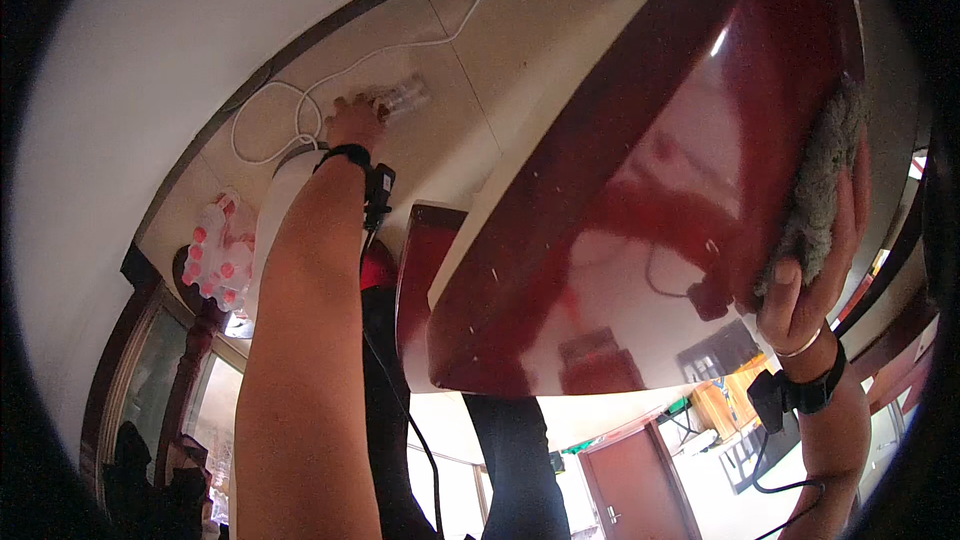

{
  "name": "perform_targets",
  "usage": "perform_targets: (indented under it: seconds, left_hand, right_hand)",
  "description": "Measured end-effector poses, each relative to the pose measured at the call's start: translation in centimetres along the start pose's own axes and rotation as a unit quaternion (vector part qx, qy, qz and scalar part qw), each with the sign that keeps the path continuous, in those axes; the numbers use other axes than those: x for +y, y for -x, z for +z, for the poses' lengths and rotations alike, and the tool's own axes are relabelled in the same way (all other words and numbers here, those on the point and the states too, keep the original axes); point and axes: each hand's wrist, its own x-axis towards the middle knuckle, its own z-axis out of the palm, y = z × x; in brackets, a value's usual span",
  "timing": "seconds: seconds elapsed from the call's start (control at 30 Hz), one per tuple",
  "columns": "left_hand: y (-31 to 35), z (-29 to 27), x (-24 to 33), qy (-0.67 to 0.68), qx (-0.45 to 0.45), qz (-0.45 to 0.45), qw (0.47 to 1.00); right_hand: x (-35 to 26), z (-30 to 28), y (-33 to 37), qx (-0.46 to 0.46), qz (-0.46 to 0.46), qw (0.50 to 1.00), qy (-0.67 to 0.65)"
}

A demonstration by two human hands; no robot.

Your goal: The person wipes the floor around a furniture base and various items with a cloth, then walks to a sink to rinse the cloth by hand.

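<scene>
Right hand point(822, 290) is at the right edge of the glossy red surface point(620, 200), near its near right corner; grey cloth point(825, 175) lies between palm and that edge, its long axis running along the edge, away from the wearer. Fingers extended along the cloth's outer side, thumb bent over its near end; cloth clasped. Wrist bent, forearm rising from the lower right. Left hand point(355, 125) is well apart, beyond the surface's left edge, low over the pale tiled floor point(520, 20). A clear plastic item point(405, 97), blurred, lies directly right of its fingers, long axis roughly left to right; left hand is the nearer. Left fingers look bent; cannot tell whether they grip. Left arm almost straight, passing over a white cylindrical object point(272, 230); white cable point(390, 47) beside the hand.
</scene>
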Motion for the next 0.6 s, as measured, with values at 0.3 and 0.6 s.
perform_targets:
  seconds: [0.3,0.6]
  left_hand:
    - [8.9,-5.5,-5.2,0.629,0.033,0.008,0.777]
    - [26.9,-10.9,-2.0,0.734,0.323,-0.004,0.597]
  right_hand:
    - [-1.0,0.5,-2.0,0.045,-0.015,0.999,0.011]
    - [-2.1,2.1,-1.8,0.132,0.033,0.99,-0.049]
